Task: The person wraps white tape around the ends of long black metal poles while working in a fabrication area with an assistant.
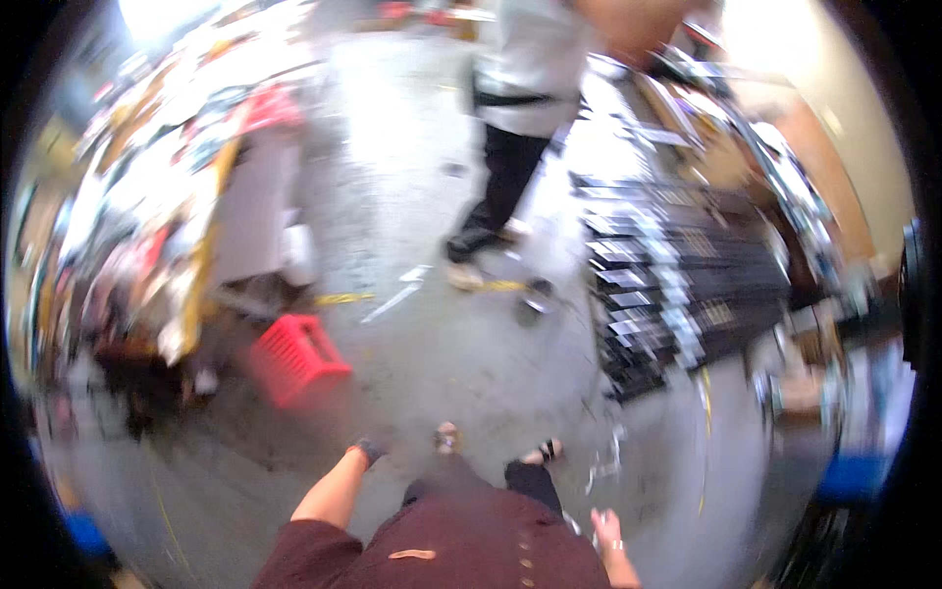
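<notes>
The left hand (371, 450), its grip too blurred to tell, hangs near a red basket (302, 363) ahead and leftward of it, as the right hand (606, 528), equally unclear, trails another person (515, 157) well ahead.

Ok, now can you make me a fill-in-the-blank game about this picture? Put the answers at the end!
1. The basket on the floor is coloured ____.
2. The hand nearer the basket is the camera wearer's own ____ one.
3. The other person ahead wears trousers coloured ____.

Missing words: red; left; black.
</notes>
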`<act>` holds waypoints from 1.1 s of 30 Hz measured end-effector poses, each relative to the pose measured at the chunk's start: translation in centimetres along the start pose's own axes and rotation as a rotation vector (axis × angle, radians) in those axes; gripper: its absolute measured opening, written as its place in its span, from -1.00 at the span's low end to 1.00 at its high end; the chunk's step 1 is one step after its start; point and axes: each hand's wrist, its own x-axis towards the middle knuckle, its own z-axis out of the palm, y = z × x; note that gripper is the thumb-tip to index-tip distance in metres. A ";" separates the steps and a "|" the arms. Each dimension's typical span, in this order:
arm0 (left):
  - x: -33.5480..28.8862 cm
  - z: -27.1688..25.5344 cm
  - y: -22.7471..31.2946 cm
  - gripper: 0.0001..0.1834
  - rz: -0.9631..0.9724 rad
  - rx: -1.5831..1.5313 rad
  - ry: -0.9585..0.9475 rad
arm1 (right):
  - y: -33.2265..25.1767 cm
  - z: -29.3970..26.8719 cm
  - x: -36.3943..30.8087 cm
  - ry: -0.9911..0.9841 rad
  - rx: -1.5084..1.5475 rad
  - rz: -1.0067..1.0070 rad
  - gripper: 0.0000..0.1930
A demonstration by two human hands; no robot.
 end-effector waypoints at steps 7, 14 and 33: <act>4.3 3.9 15.2 -0.48 0.073 0.217 -0.135 | 4.9 -1.0 2.3 -0.201 0.185 0.311 -0.58; 8.6 11.8 34.4 -0.52 0.180 0.137 -0.084 | 11.6 -7.2 4.9 -0.214 0.650 0.659 -0.68; 26.0 23.1 65.3 -0.64 0.427 0.928 0.105 | 15.4 -6.3 2.2 0.118 0.691 0.726 -0.63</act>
